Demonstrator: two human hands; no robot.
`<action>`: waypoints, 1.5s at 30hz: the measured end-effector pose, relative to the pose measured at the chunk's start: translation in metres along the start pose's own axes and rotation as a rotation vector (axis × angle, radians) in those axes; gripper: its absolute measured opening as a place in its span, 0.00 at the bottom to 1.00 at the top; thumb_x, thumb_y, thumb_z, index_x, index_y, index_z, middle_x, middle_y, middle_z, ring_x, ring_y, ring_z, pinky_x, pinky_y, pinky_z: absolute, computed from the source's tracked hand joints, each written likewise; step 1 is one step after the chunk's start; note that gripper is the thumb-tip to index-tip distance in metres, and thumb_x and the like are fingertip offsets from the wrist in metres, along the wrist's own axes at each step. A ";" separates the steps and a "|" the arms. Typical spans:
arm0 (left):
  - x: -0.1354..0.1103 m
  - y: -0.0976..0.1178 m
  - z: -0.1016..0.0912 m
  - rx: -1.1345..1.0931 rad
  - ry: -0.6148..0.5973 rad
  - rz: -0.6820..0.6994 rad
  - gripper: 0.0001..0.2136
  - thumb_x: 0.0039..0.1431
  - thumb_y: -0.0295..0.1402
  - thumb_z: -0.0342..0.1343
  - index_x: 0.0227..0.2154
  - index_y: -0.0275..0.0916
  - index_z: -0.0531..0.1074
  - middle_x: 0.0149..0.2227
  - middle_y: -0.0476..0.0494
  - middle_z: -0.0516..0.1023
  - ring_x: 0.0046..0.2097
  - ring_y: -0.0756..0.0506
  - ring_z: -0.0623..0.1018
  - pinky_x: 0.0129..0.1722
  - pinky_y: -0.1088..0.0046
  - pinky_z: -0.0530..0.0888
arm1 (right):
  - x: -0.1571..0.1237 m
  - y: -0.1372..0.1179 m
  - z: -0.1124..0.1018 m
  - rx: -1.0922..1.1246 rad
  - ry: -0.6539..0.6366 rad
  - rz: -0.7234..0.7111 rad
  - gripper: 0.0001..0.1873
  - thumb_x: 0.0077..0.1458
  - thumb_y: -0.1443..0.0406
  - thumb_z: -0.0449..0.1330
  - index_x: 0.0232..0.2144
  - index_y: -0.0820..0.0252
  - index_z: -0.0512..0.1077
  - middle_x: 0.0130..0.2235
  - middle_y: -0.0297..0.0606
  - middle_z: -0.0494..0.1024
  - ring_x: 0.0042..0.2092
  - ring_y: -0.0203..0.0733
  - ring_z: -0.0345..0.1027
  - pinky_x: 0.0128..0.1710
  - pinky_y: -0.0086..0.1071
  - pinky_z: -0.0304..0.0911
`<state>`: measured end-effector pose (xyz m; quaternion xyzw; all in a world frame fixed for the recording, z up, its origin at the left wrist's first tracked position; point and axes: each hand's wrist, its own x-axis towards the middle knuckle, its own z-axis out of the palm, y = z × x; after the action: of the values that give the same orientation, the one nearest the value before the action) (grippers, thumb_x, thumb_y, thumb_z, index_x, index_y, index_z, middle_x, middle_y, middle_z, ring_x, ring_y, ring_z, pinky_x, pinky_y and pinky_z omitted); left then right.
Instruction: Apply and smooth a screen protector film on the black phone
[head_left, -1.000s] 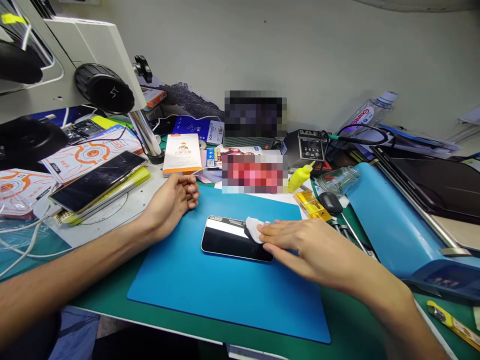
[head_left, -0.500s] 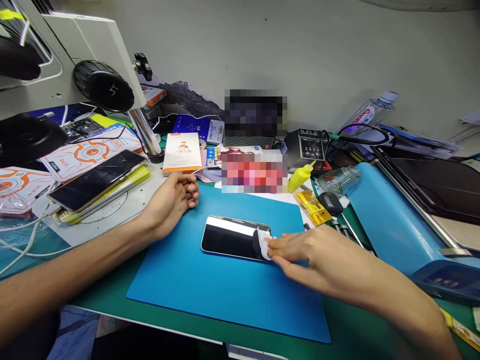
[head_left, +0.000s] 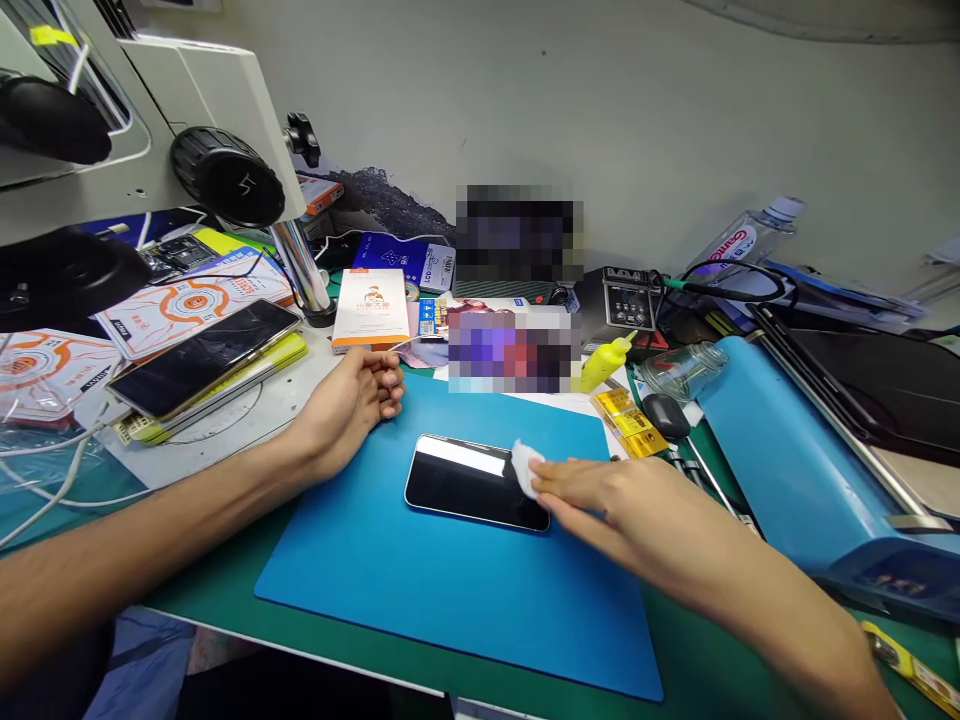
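A smartphone (head_left: 465, 490) with a black screen lies flat, screen up, on a blue mat (head_left: 450, 600). My right hand (head_left: 600, 495) presses a folded white wipe (head_left: 527, 468) against the phone's right end, fingers closed on it. At the mat's upper left edge rests my left hand (head_left: 360, 410), palm turned inward and fingers curled. A thin white stick-like thing (head_left: 411, 343) shows by its fingertips; whether the fingers hold it is hard to tell.
A microscope (head_left: 202, 130) overhangs the left side. Another phone (head_left: 206, 360) lies on a yellow-edged stack. Behind are a white box (head_left: 371, 308) and a yellow bottle (head_left: 606, 362). To the right are a glass jar (head_left: 686, 370) and a blue machine (head_left: 795, 470).
My right hand has slid the wipe a little up toward the phone's far edge. My left hand stays in place. The whole view has shifted slightly.
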<state>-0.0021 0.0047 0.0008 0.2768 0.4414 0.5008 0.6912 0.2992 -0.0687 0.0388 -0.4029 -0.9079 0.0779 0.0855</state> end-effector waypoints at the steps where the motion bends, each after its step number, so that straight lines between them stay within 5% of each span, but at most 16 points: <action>1: 0.000 0.000 0.000 -0.002 0.001 0.001 0.05 0.62 0.28 0.47 0.32 0.39 0.66 0.27 0.51 0.60 0.26 0.50 0.65 0.23 0.77 0.68 | 0.002 0.001 0.002 -0.012 -0.020 0.000 0.15 0.70 0.61 0.58 0.52 0.52 0.82 0.54 0.34 0.83 0.49 0.46 0.83 0.49 0.35 0.79; 3: 0.000 0.000 0.000 -0.006 0.001 -0.001 0.04 0.62 0.28 0.48 0.32 0.39 0.66 0.27 0.52 0.60 0.26 0.50 0.65 0.23 0.77 0.68 | 0.005 0.000 0.003 -0.024 -0.064 0.000 0.17 0.70 0.62 0.57 0.57 0.55 0.79 0.58 0.38 0.81 0.53 0.49 0.81 0.53 0.40 0.77; 8: -0.001 0.000 0.001 -0.005 0.003 -0.007 0.05 0.62 0.28 0.48 0.31 0.39 0.66 0.27 0.52 0.60 0.26 0.50 0.65 0.23 0.77 0.68 | 0.007 -0.011 0.001 0.106 -0.177 -0.066 0.15 0.70 0.64 0.57 0.50 0.50 0.82 0.57 0.31 0.81 0.57 0.44 0.78 0.59 0.35 0.73; 13: 0.000 0.000 0.000 0.002 0.000 -0.009 0.04 0.62 0.28 0.48 0.32 0.39 0.66 0.27 0.52 0.60 0.26 0.50 0.65 0.23 0.77 0.68 | 0.013 -0.022 0.007 0.046 -0.109 -0.035 0.25 0.70 0.61 0.57 0.66 0.61 0.69 0.68 0.42 0.69 0.67 0.50 0.67 0.69 0.46 0.62; 19: 0.000 -0.001 -0.001 -0.001 -0.005 0.001 0.04 0.62 0.29 0.49 0.32 0.39 0.66 0.27 0.51 0.60 0.27 0.50 0.65 0.23 0.77 0.68 | 0.016 -0.030 0.006 0.141 -0.164 -0.090 0.20 0.72 0.58 0.56 0.61 0.53 0.75 0.63 0.35 0.76 0.64 0.45 0.71 0.69 0.40 0.63; 24: 0.000 -0.003 -0.001 -0.007 -0.007 0.017 0.05 0.63 0.29 0.49 0.31 0.39 0.67 0.27 0.51 0.61 0.26 0.50 0.64 0.24 0.77 0.68 | 0.025 -0.033 0.019 0.105 -0.112 -0.131 0.32 0.70 0.56 0.59 0.70 0.62 0.62 0.71 0.44 0.61 0.72 0.49 0.56 0.73 0.46 0.53; 29: -0.001 -0.004 0.000 -0.022 0.002 0.032 0.06 0.63 0.30 0.48 0.31 0.39 0.68 0.26 0.51 0.63 0.27 0.50 0.66 0.24 0.78 0.67 | 0.033 -0.044 0.027 0.176 -0.126 -0.248 0.28 0.71 0.55 0.58 0.67 0.58 0.68 0.68 0.42 0.68 0.71 0.46 0.60 0.74 0.43 0.53; 34: -0.002 -0.005 0.001 -0.036 0.020 0.057 0.08 0.64 0.30 0.48 0.30 0.38 0.68 0.26 0.51 0.63 0.26 0.51 0.66 0.23 0.78 0.65 | 0.044 -0.058 0.045 0.111 -0.050 -0.241 0.32 0.72 0.55 0.57 0.71 0.62 0.60 0.70 0.46 0.65 0.73 0.46 0.53 0.74 0.46 0.51; 39: -0.004 -0.005 0.001 -0.024 0.015 0.073 0.09 0.64 0.29 0.46 0.30 0.38 0.69 0.26 0.51 0.63 0.25 0.51 0.66 0.23 0.78 0.65 | 0.045 -0.060 0.063 0.106 0.081 -0.399 0.18 0.73 0.68 0.52 0.59 0.61 0.75 0.62 0.40 0.77 0.67 0.39 0.67 0.73 0.42 0.56; 45: -0.002 -0.003 -0.004 0.059 -0.053 0.079 0.05 0.62 0.33 0.49 0.32 0.39 0.68 0.27 0.50 0.65 0.26 0.50 0.68 0.24 0.77 0.67 | 0.032 -0.048 0.063 0.030 0.249 -0.382 0.17 0.71 0.72 0.51 0.50 0.56 0.79 0.50 0.38 0.86 0.53 0.39 0.80 0.63 0.43 0.71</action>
<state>-0.0040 0.0017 -0.0032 0.3274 0.4261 0.5068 0.6740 0.2298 -0.0813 -0.0099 -0.2291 -0.9488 0.0236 0.2162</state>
